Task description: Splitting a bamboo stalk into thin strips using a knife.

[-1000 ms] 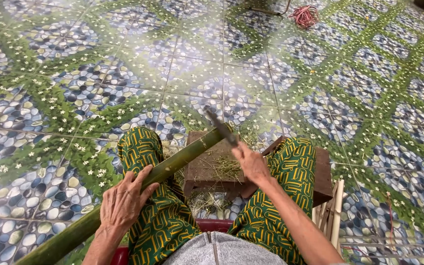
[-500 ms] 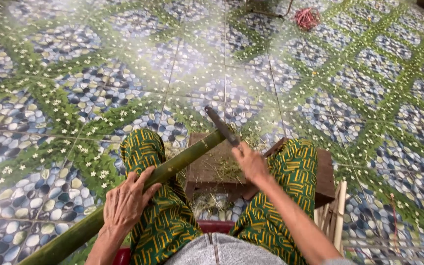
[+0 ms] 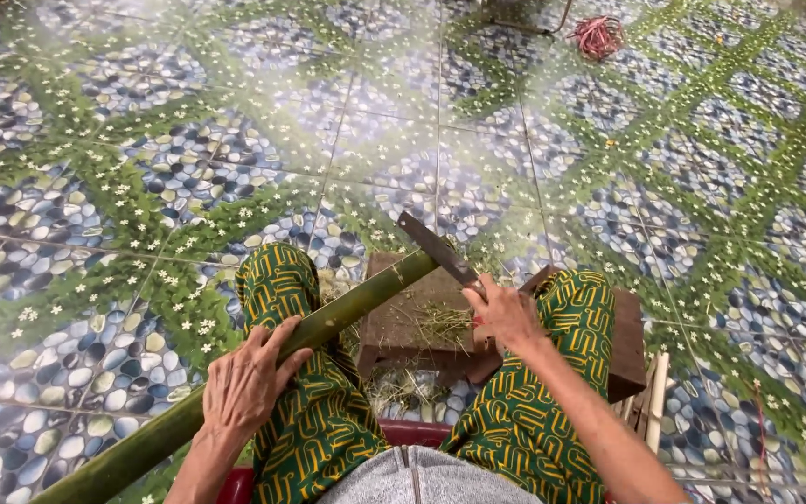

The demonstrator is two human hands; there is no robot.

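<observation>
floor: glossy tiles [image 3: 142, 140] printed with pebbles, grass and white flowers | right hand [image 3: 507, 313]: clenched on handle of a dark knife [image 3: 436, 247], blade at the cut end of the bamboo | left hand [image 3: 244, 383]: clasped over green bamboo pole [image 3: 328, 322] lying across left thigh | pole tip rests on brown wooden block [image 3: 403, 322] between the knees, strewn with shavings | pale split strips [image 3: 650, 411] by right leg

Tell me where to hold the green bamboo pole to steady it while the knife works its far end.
Grip the bamboo pole mid-length, from above, where it lies across the left thigh and the left hand already holds it. Its far end rests on the wooden block under the knife in the right hand.
</observation>
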